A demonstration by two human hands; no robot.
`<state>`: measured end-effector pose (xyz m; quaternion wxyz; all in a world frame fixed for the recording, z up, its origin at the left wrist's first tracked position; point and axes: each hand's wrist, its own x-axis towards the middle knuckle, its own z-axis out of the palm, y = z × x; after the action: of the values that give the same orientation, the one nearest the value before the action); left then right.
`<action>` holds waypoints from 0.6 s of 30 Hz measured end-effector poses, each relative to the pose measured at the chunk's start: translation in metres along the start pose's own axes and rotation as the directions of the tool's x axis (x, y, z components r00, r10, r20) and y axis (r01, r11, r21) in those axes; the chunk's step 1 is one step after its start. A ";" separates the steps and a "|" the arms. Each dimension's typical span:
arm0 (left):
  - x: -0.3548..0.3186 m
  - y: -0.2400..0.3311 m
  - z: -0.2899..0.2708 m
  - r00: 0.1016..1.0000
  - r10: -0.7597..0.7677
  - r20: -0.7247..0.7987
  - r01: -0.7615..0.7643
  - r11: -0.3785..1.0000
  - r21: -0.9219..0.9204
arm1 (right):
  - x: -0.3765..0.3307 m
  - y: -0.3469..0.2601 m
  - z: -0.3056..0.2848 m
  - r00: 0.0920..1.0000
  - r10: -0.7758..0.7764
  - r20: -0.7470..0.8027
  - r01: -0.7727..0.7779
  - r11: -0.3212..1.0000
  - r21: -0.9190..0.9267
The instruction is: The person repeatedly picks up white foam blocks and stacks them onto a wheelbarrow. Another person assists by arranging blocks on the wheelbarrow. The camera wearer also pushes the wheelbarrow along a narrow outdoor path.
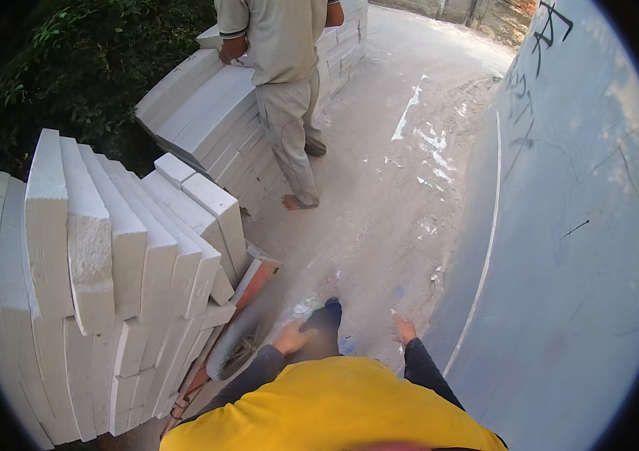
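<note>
My left hand [291, 338] hangs beside my dark trouser leg [324, 323], its fingers loosely apart with nothing in them. To the right, my right hand [403, 328] is out over the ground near the wall, open and bare. Close on my left, tall white blocks [128, 233] stand on edge, packed side by side in layers. They sit on a cart with an orange-red frame [255, 282] and a rubber-tyred wheel [235, 342]. Neither hand touches the blocks.
Ahead, a barefoot co-worker [282, 45] in light clothes stands at another stack of white slabs [214, 113]. A pale blue-grey wall [560, 248] with dark marks runs along my right. White scraps [432, 143] litter the dirt path [364, 203]. Dense bushes [86, 68] grow behind the stacks.
</note>
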<state>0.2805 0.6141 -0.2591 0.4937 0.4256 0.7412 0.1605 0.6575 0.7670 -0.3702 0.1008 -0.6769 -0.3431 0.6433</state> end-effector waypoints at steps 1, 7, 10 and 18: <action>0.031 0.017 -0.017 0.998 0.022 -0.059 -0.017 0.997 0.075 | 0.008 -0.003 0.009 0.995 0.087 0.044 -0.080 0.988 -0.129; 0.178 0.082 -0.146 0.989 0.144 -0.040 -0.147 0.985 -0.088 | 0.063 -0.048 -0.057 0.987 -0.163 0.012 0.156 0.917 -0.367; 0.212 0.067 -0.177 0.966 0.219 -0.136 -0.207 0.973 0.101 | 0.094 -0.101 -0.104 0.949 0.189 -0.253 -0.195 0.981 0.000; 0.146 -0.002 -0.094 0.950 -0.116 0.292 0.224 0.901 -0.372 | 0.165 -0.258 -0.044 0.988 0.155 0.007 -0.137 0.889 -0.437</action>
<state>0.1760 0.7450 -0.3042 0.6761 0.2662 0.6552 0.2068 0.6019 1.0707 -0.3468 -0.1084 -0.6927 -0.4281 0.5702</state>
